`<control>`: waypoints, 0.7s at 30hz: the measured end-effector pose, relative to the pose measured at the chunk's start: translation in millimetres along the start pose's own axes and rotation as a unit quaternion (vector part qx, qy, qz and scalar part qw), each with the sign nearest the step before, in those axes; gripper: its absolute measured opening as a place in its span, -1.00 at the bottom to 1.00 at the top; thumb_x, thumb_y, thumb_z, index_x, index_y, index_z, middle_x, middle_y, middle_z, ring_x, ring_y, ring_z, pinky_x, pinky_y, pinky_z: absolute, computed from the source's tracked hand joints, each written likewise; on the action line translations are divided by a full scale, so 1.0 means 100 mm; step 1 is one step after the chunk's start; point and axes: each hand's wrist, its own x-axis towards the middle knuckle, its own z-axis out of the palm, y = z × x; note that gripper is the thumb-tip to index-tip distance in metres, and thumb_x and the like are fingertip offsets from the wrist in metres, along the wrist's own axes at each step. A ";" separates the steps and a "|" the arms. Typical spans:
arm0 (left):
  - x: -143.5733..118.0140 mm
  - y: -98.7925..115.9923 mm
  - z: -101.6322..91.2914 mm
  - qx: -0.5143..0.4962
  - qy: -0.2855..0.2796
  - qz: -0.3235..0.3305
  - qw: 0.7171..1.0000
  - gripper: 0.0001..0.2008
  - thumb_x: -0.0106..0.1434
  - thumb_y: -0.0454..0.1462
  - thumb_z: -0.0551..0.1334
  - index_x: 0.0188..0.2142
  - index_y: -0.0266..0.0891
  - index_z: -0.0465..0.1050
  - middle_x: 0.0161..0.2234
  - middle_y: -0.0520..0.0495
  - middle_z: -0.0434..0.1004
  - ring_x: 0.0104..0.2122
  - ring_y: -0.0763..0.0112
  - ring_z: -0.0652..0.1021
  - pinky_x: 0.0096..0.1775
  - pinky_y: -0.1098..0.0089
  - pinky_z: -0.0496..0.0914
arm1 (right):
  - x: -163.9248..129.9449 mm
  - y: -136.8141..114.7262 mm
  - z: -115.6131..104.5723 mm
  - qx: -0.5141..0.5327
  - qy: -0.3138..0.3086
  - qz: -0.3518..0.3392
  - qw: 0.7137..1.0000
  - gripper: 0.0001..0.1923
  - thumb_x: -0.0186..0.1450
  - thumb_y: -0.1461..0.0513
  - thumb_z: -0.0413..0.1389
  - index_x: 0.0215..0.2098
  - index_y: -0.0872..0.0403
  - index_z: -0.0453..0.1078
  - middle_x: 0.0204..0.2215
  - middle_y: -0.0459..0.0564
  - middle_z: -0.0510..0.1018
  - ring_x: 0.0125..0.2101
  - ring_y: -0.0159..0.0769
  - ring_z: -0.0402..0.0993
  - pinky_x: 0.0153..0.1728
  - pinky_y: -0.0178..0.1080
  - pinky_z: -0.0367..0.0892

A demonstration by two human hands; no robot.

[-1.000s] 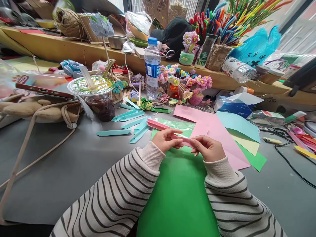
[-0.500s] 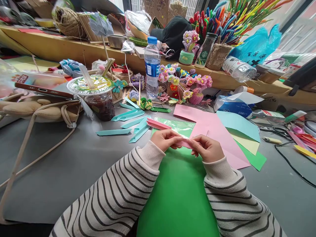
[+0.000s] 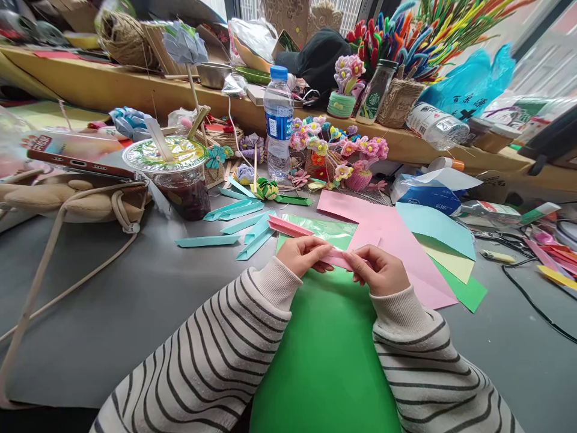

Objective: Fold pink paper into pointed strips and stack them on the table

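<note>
Between my two hands is a small folded strip of pink paper. My left hand pinches its left end and my right hand pinches its right end, thumbs on top. Just beyond my left hand lies another folded pink paper piece, resting on a clear plastic packet. Several folded light-blue paper strips are spread on the table to the left. A large pink paper sheet lies to the right, partly under the right hand. Below my hands is a smooth green surface.
A lidded drink cup with a straw and a water bottle stand behind the strips. Blue, yellow and green sheets lie at right, near scissors and a black cable. Crafted flowers line the back.
Both hands keep their pinch on the pink strip. A little more of the strip shows between the fingers; otherwise hardly anything has moved.
</note>
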 end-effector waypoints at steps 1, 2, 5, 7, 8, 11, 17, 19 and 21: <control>0.00 -0.01 0.00 -0.005 -0.007 0.005 1.000 -0.76 -0.10 -0.27 0.26 -0.41 -0.38 0.37 -0.63 0.02 0.44 -0.60 0.45 0.50 -0.54 0.50 0.39 | 0.00 -0.01 -0.01 0.003 0.005 0.002 1.000 -0.75 0.00 0.09 0.11 -0.60 0.14 0.32 -0.78 -0.15 0.31 -0.78 -0.47 0.24 -0.77 -0.41 0.14; 0.01 -0.01 0.00 -0.008 -0.012 0.010 1.000 -0.72 -0.13 -0.29 0.28 -0.37 -0.38 0.35 -0.62 0.01 0.44 -0.58 0.44 0.50 -0.52 0.50 0.39 | 0.00 -0.02 -0.01 0.007 0.007 0.003 1.000 -0.75 0.01 0.09 0.11 -0.59 0.14 0.32 -0.77 -0.15 0.31 -0.78 -0.47 0.24 -0.77 -0.41 0.14; 0.02 -0.03 -0.01 -0.010 -0.003 0.025 1.000 -0.66 -0.16 -0.31 0.30 -0.34 -0.38 0.32 -0.62 0.02 0.44 -0.58 0.46 0.49 -0.50 0.47 0.39 | 0.01 -0.01 -0.01 0.010 0.001 0.005 1.000 -0.74 0.01 0.09 0.10 -0.60 0.14 0.31 -0.76 -0.15 0.31 -0.77 -0.48 0.23 -0.77 -0.41 0.12; 0.03 -0.03 -0.01 -0.019 0.025 0.040 0.999 -0.68 -0.16 -0.30 0.29 -0.37 -0.37 0.31 -0.60 0.02 0.44 -0.57 0.48 0.48 -0.51 0.47 0.38 | 0.01 0.01 0.01 0.003 -0.015 0.000 1.000 -0.73 0.02 0.07 0.09 -0.62 0.13 0.30 -0.77 -0.15 0.31 -0.77 -0.48 0.21 -0.76 -0.41 0.12; 0.03 -0.02 -0.02 -0.027 0.041 0.046 0.998 -0.68 -0.16 -0.30 0.30 -0.38 -0.36 0.30 -0.59 0.02 0.44 -0.56 0.49 0.47 -0.51 0.48 0.38 | 0.00 0.02 0.03 0.001 -0.027 -0.003 1.000 -0.72 0.02 0.06 0.08 -0.63 0.13 0.29 -0.78 -0.15 0.31 -0.76 -0.48 0.21 -0.75 -0.40 0.13; 0.03 0.00 -0.02 -0.050 0.074 0.051 0.995 -0.66 -0.19 -0.31 0.31 -0.38 -0.34 0.29 -0.59 0.05 0.44 -0.54 0.50 0.46 -0.52 0.49 0.36 | -0.02 0.04 0.10 0.000 -0.076 -0.019 0.997 -0.70 0.04 0.05 0.05 -0.64 0.12 0.29 -0.78 -0.12 0.36 -0.74 -0.44 0.25 -0.72 -0.38 0.17; -0.01 0.03 0.01 -0.042 0.037 0.045 0.997 -0.73 -0.18 -0.31 0.30 -0.45 -0.35 0.30 -0.62 0.07 0.42 -0.57 0.53 0.45 -0.49 0.50 0.35 | -0.05 -0.02 0.12 0.017 -0.108 -0.015 0.994 -0.69 0.05 0.05 0.04 -0.63 0.12 0.35 -0.74 -0.11 0.36 -0.74 -0.46 0.27 -0.73 -0.40 0.18; -0.02 0.03 0.01 -0.036 0.016 0.049 0.998 -0.73 -0.17 -0.31 0.30 -0.44 -0.34 0.30 -0.64 0.08 0.42 -0.58 0.54 0.45 -0.49 0.50 0.35 | -0.05 -0.05 0.10 0.038 -0.091 -0.003 0.995 -0.71 0.05 0.06 0.05 -0.62 0.12 0.34 -0.72 -0.11 0.37 -0.73 -0.46 0.27 -0.73 -0.40 0.18; -0.01 0.02 0.02 -0.036 0.011 0.048 0.998 -0.72 -0.17 -0.31 0.30 -0.44 -0.34 0.29 -0.64 0.08 0.43 -0.59 0.54 0.45 -0.50 0.50 0.35 | -0.04 -0.06 0.08 0.044 -0.082 -0.005 0.996 -0.72 0.05 0.07 0.05 -0.62 0.12 0.32 -0.72 -0.12 0.35 -0.74 -0.47 0.25 -0.73 -0.40 0.18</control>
